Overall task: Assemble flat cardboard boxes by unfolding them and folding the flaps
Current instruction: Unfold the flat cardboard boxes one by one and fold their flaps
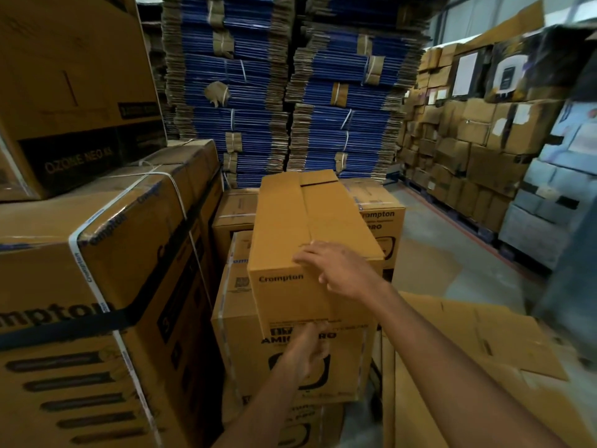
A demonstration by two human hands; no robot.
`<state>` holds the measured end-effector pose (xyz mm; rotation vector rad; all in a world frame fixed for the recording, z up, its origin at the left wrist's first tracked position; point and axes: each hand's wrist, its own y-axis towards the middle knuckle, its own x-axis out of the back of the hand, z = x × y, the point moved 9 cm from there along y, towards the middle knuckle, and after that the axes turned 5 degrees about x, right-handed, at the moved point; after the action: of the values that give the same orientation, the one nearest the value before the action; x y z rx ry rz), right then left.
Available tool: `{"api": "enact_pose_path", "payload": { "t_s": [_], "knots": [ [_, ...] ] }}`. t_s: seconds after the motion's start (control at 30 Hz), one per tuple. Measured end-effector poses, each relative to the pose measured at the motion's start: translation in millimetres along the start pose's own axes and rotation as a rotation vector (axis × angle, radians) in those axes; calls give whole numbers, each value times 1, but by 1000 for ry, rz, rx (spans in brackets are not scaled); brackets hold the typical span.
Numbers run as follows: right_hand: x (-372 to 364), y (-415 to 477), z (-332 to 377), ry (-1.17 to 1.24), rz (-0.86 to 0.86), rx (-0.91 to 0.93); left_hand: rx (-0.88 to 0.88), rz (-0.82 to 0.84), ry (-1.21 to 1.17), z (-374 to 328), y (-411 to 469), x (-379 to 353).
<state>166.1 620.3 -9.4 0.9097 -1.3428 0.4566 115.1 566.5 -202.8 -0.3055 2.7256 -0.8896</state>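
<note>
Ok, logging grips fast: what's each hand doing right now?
Left hand: blurred against the box; cannot tell.
Right hand: open, resting on box top.

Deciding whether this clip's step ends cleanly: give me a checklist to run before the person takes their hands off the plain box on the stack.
1. Top flaps of the plain box closed: ok. They meet along a centre seam, with a slot open at the far end.
2. Plain box seated squarely on the sealed boxes beneath: cannot tell, its base is hidden.
3. Right hand steadying it: ok, fingers rest over the near top edge.
4. Left hand grip at the lower front edge: cannot tell, blurred.
5. Next flat cardboard in view: ok, lying at lower right.
</note>
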Motion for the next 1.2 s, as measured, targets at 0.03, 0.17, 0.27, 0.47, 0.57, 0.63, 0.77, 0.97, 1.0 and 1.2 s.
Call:
{"api": "enact_pose_path", "payload": {
  "t_s": [0.03,0.17,0.27,0.47,0.57,0.63,0.77,0.97,1.0,1.2],
  "knots": [
    [-10,-6,-3,1,-8,9,-23,-23,90,-5,-2,3],
    [-21,-23,-19,25,-82,4,-423,-290,594,-83,-30,17],
    [-16,-22,-19,88,-87,-5,-807,-411,768,-151,-73,9],
    [-18,-21,-12,128,-91,0,-1195,-505,1100,-219,-99,-23],
    [-19,-21,-16,176,-108,-35,-1032,-356,1264,-219,-53,-30],
    [-15,-20,-22,237,-111,-73,-980,-323,1300,-215,-33,-25],
    [-1,-18,-36,194,-162,-149,-955,-324,1399,-215,-19,-28],
    [-1,-11,-39,94,-194,-249,-772,-327,1615,-211,-1,-26],
    [0,-9,-38,81,-195,-254,-772,-340,1635,-212,-1,-26],
    [5,1,-34,-88,-161,-242,-780,-355,1664,-214,2,-27]
  ]
}}
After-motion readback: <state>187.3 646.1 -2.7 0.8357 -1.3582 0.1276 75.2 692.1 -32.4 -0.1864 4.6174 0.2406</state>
